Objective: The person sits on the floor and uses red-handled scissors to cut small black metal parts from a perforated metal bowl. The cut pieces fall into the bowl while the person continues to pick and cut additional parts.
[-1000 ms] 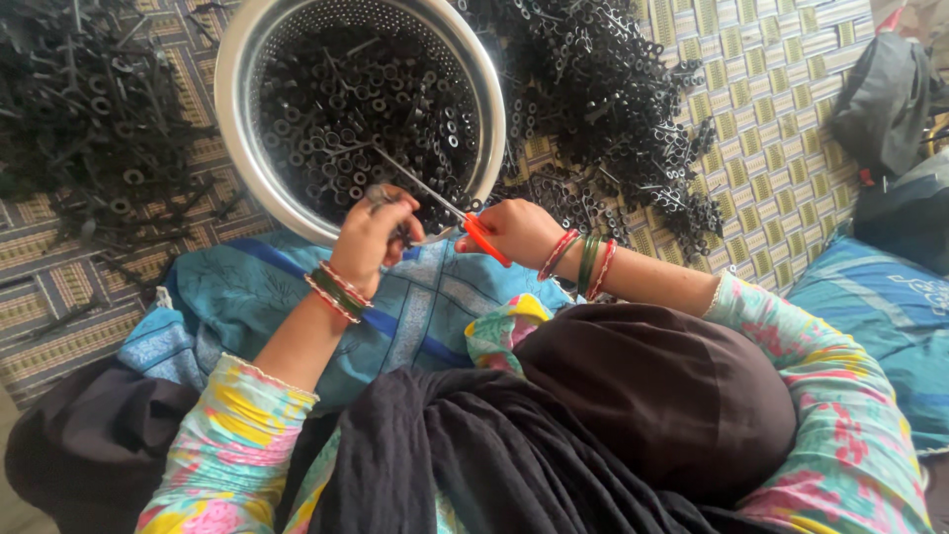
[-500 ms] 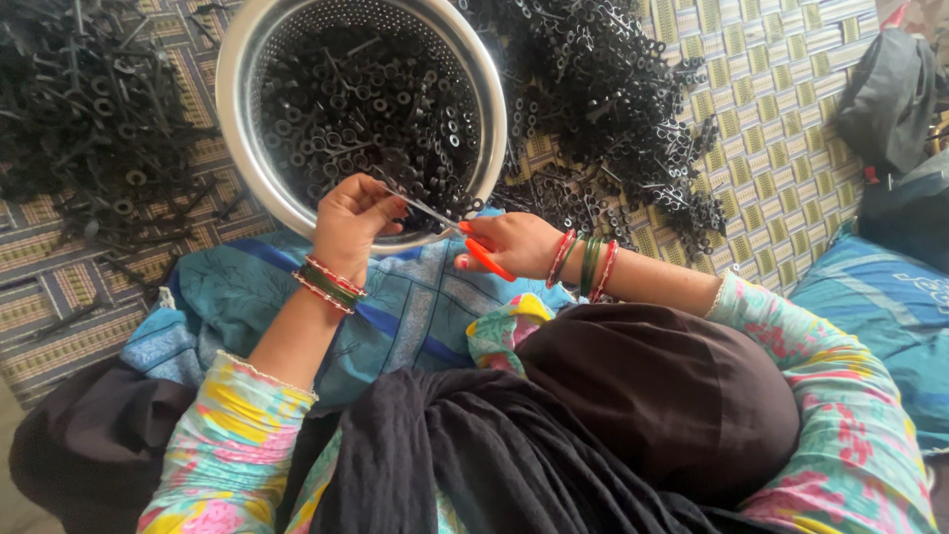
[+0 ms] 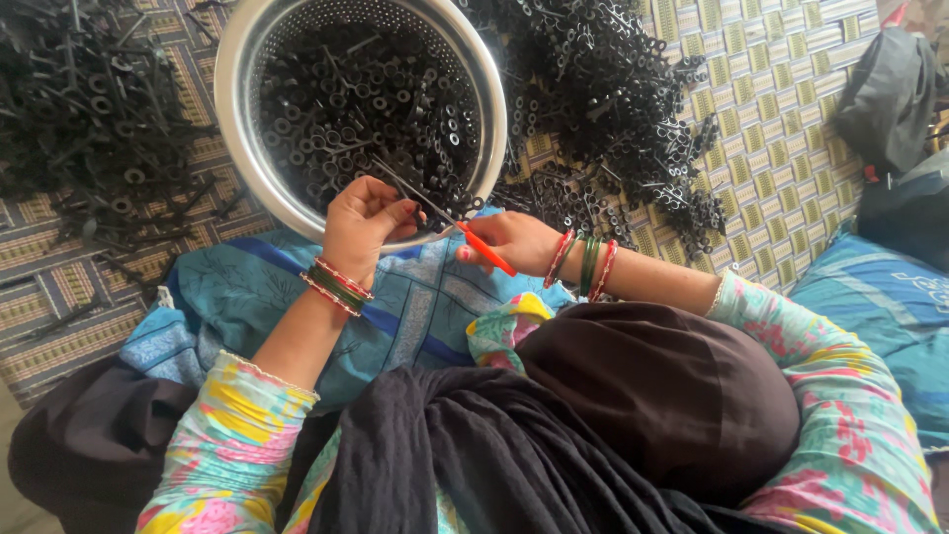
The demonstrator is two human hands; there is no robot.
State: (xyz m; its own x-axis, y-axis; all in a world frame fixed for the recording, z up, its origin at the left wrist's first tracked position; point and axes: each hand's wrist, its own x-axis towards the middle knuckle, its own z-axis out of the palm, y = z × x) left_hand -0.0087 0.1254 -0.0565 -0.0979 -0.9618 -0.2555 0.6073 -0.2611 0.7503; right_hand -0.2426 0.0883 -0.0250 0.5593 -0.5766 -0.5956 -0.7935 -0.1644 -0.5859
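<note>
Steel colander (image 3: 237, 119) ahead — black pieces (image 3: 613, 89) flanking; scissors (image 3: 465, 232).

left hand (image 3: 361, 222) pinches black piece over colander (image 3: 237, 109) | right hand (image 3: 509, 242) grips orange scissors (image 3: 450, 222) | black parts (image 3: 613, 89) heaped on mat (image 3: 791, 109)

Both hands (image 3: 361, 225) (image 3: 509, 242) closed, close together.

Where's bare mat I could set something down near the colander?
Bare woven mat lies right of the right-hand black pile, up to the dark bags. A smaller patch sits at lower left, below the left pile. Around the colander and both hands it is crowded.
</note>
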